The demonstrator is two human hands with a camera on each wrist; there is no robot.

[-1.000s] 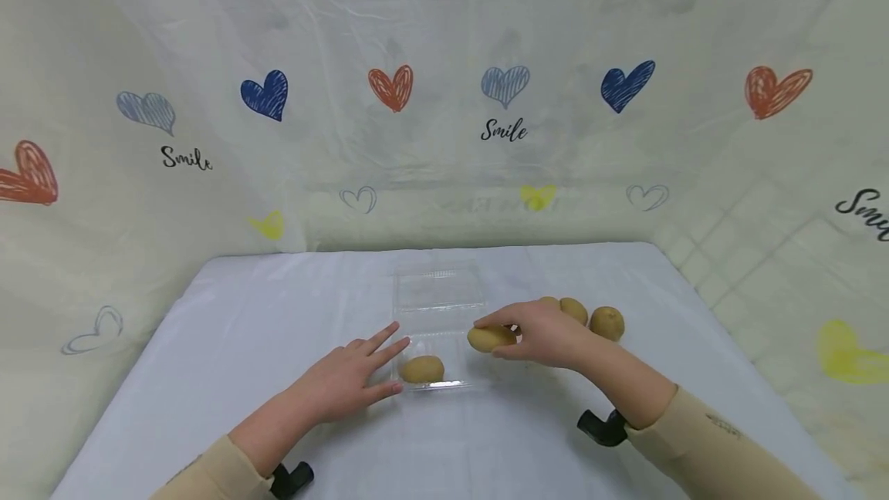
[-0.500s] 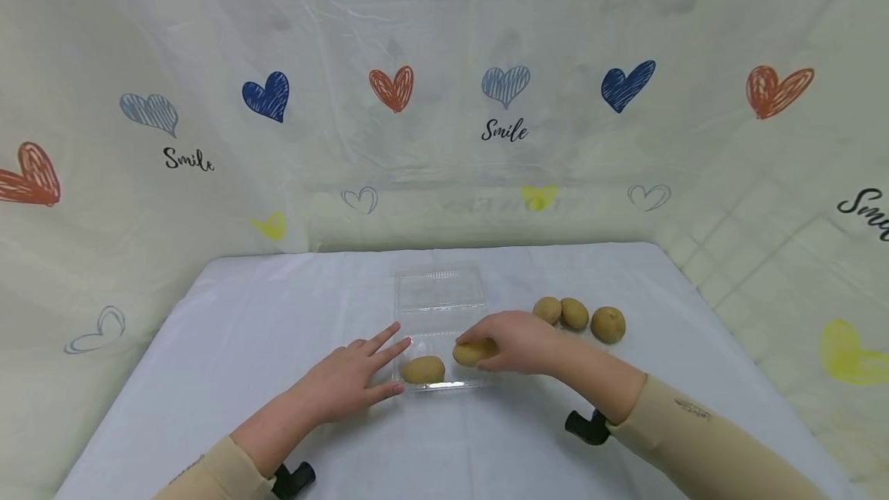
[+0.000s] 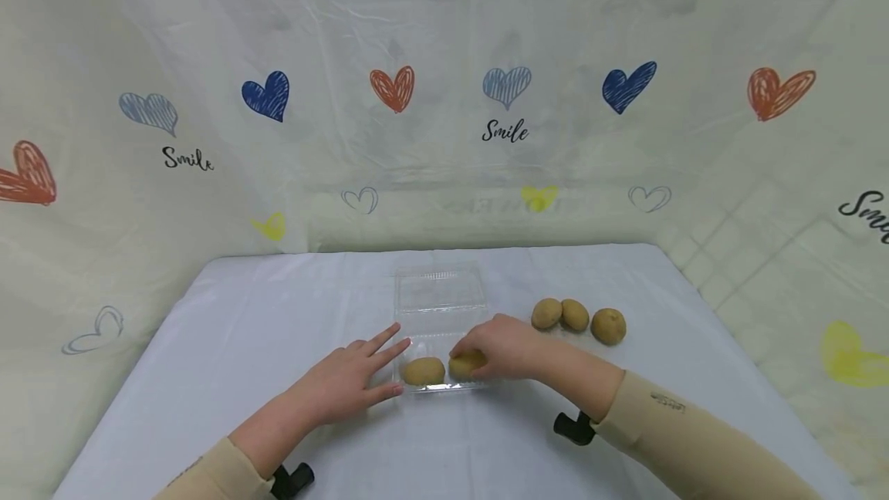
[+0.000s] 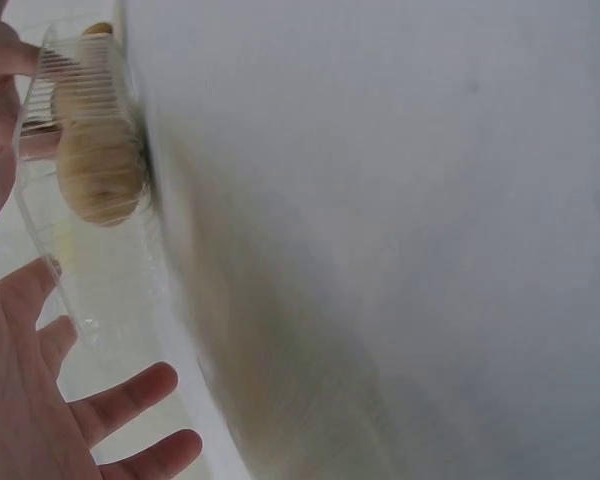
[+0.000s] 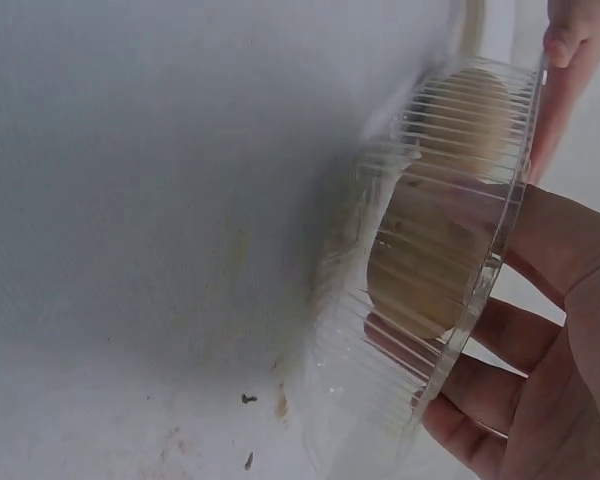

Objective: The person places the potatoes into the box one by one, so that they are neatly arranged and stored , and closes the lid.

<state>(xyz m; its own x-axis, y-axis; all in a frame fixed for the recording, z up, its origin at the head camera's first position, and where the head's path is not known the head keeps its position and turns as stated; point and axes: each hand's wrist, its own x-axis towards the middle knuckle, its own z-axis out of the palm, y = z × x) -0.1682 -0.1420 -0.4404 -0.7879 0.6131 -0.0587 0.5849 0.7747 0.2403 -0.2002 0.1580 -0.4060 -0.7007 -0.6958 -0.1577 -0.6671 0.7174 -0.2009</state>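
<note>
"Step?"
"Placement, apparently: the right hand [image 3: 505, 347] pinches one potato [image 3: 461, 368] inside the clear container [image 3: 432, 344], midway between the side edges of the worktop [image 3: 299, 307]; left hand [image 3: 346, 378] spread alongside."
"Next?"
"Probably gentle release."

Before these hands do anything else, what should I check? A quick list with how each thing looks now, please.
1. Clear plastic hinged container open: ok, its lid lies folded back.
2. Left hand close by to steady it: ok, fingers spread at the left edge.
3. First yellow-brown oval potato inside: ok.
4. Second yellow-brown oval potato released: not ok, the right hand grips it inside the container.
5. That one resting on the bottom: cannot tell.
6. Three loose brownish potatoes clear of the container: ok, off to the right.
</note>
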